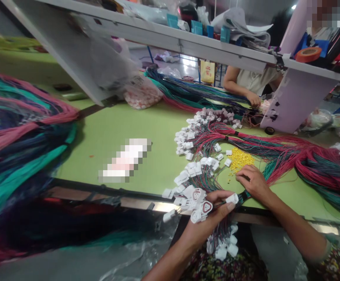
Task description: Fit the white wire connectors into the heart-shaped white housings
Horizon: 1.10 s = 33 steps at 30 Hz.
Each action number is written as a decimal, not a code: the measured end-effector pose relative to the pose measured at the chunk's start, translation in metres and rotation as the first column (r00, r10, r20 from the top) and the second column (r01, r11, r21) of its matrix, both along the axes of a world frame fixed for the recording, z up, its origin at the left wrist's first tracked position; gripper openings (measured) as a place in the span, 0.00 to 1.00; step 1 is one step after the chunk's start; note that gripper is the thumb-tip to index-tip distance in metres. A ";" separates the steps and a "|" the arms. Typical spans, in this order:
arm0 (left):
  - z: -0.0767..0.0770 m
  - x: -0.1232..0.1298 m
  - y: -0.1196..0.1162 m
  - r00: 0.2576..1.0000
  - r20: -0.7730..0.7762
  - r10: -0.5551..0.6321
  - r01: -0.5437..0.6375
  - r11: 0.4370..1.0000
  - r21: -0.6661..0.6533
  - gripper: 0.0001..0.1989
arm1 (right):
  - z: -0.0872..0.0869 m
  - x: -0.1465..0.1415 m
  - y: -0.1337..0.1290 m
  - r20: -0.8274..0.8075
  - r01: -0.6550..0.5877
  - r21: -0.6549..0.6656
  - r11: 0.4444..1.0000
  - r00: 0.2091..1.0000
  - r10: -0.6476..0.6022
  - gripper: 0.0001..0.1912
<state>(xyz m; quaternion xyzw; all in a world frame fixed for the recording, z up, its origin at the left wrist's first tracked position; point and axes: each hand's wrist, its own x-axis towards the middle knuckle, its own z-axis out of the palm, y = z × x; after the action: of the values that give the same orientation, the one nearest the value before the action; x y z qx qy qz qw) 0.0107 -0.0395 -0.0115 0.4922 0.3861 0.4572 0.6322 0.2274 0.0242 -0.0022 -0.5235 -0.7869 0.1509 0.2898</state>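
My left hand [213,208] is closed at the front edge of the table, with a white plug connector [232,199] pinched between thumb and fingers. Several more white connectors [197,201] on thin wires bunch around that hand, and others hang below it. My right hand [254,182] rests by a heap of tiny yellow pieces [241,159], its fingertips drawn together at the near side of the heap. Whatever lies between those fingertips is too small to make out. Pink and green wire bundles [287,156] run right from the connectors.
Thick wire bundles [26,128] lie at the left. A clear bag of small pale parts [143,93] stands near the back. A raised white shelf [187,41] crosses above the green table [123,125]. Behind it, a co-worker's hand [254,99] is at other wires.
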 end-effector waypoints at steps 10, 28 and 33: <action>0.016 0.000 -0.005 0.989 0.016 0.145 -0.146 0.987 0.072 0.12 | 0.043 -0.035 -0.067 -0.520 -0.067 0.009 0.998 0.852 0.062 0.06; 0.011 0.005 -0.009 0.974 0.007 0.226 -0.222 0.949 0.224 0.12 | 0.048 -0.039 -0.080 -0.367 -0.056 0.260 0.964 0.918 0.152 0.12; 0.007 0.007 -0.009 0.969 0.015 0.245 -0.241 0.938 0.250 0.12 | 0.041 -0.040 -0.077 -0.617 -0.041 -0.049 0.998 0.787 0.002 0.05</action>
<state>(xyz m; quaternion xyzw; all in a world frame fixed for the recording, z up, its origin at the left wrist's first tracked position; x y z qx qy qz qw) 0.0178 -0.0482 -0.0049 0.5204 0.3884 0.5727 0.5005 0.1873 -0.0532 0.0389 -0.4450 -0.6504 0.3402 0.5131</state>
